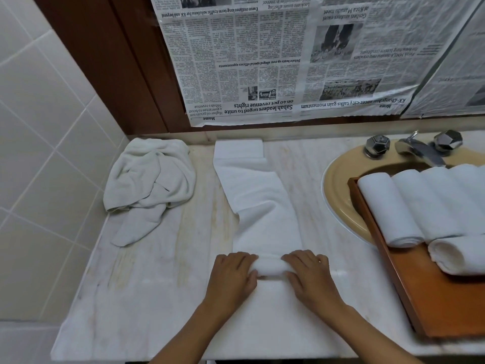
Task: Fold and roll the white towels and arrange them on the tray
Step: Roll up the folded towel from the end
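A folded towel (262,206) lies as a long narrow strip down the middle of the counter (162,271), running from the back edge toward the front edge. Its near end is wound into a short, thick roll (270,266). The left hand (232,274) and the right hand (311,277) each grasp one end of that roll, with the fingers curved over the top and the middle of the roll showing between them. Most of the strip is flat and not yet rolled, and it creases and bends a little about halfway along.

This looks like the early part of the rolling step, with the folding of this towel already done. The next move probably calls for pushing the roll away toward the back edge with even pressure from both hands, so that it stays tight and its ends stay level. The bend in the strip may need smoothing first.

At the back left corner is a crumpled towel (152,179), not yet folded. At the right edge a wooden tray (420,298) rests over the sink (338,195) and holds several rolled towels (388,208) side by side, with another laid across in front. The tap (417,151) stands behind the tray, and newspaper (262,61) covers the wall above the back edge.
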Tool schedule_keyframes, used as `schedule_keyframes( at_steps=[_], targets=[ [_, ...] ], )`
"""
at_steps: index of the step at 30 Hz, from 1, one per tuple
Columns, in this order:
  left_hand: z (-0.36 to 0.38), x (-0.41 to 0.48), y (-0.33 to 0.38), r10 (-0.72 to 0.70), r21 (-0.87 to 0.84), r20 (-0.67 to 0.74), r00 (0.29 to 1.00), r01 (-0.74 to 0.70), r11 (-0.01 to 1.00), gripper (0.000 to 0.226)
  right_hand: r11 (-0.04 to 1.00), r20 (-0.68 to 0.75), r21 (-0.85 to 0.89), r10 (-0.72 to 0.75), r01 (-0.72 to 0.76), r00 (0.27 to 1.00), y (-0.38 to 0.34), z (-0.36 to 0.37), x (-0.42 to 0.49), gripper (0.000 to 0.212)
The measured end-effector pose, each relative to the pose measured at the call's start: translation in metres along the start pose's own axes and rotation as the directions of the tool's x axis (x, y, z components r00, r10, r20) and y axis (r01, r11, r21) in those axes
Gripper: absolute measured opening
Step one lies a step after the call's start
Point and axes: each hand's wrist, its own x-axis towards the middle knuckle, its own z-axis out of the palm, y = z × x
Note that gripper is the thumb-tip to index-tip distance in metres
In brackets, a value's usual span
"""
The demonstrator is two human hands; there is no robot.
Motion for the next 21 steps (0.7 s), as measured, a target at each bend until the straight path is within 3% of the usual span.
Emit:
schedule_keyframes(
  at_steps=[3, 5, 7, 10, 12, 14, 17, 21],
  targets=[
    [-0.007, 0.002, 0.003, -0.100, -0.021, 0.166, 0.981, 0.105, 0.994, 0.050, 0.971, 0.142, 0.172, 0.143, -0.167, 0.979, -0.002, -0.007, 0.003, 0.033],
    [-0.012, 0.001, 0.014, -0.190, 0.002, 0.246, 0.951, 0.195, 0.981, 0.071, 0.938, 0.197, 0.255, 0.186, -0.234, 0.963, -0.006, -0.012, 0.004, 0.023],
    [-0.007, 0.001, 0.021, -0.272, 0.027, 0.246, 0.930, 0.274, 0.961, 0.062, 0.928, 0.210, 0.251, 0.225, -0.275, 0.951, -0.008, -0.009, 0.005, 0.022],
    [-0.010, 0.002, 0.030, -0.362, 0.076, 0.197, 0.911, 0.354, 0.932, 0.035, 0.947, 0.173, 0.082, 0.293, -0.310, 0.940, -0.020, -0.009, 0.011, 0.023],
    [-0.013, 0.003, 0.033, -0.338, 0.051, 0.108, 0.935, 0.335, 0.941, 0.028, 0.963, 0.054, 0.002, 0.269, -0.270, 0.962, -0.024, -0.001, 0.010, 0.031],
    [-0.009, -0.001, 0.035, -0.252, 0.002, 0.051, 0.966, 0.253, 0.968, 0.043, 0.983, -0.038, -0.049, 0.177, -0.179, 0.983, -0.029, 0.004, 0.009, 0.042],
    [-0.003, -0.009, 0.039, -0.107, -0.078, 0.010, 0.994, 0.108, 0.991, 0.051, 0.994, -0.040, -0.103, 0.037, -0.041, 0.999, -0.033, 0.008, 0.002, 0.044],
    [0.007, -0.024, 0.040, -0.056, -0.055, -0.017, 0.998, 0.055, 0.997, 0.043, 0.986, -0.038, -0.156, -0.069, 0.063, 0.997, -0.030, 0.013, -0.012, 0.033]
  ],
)
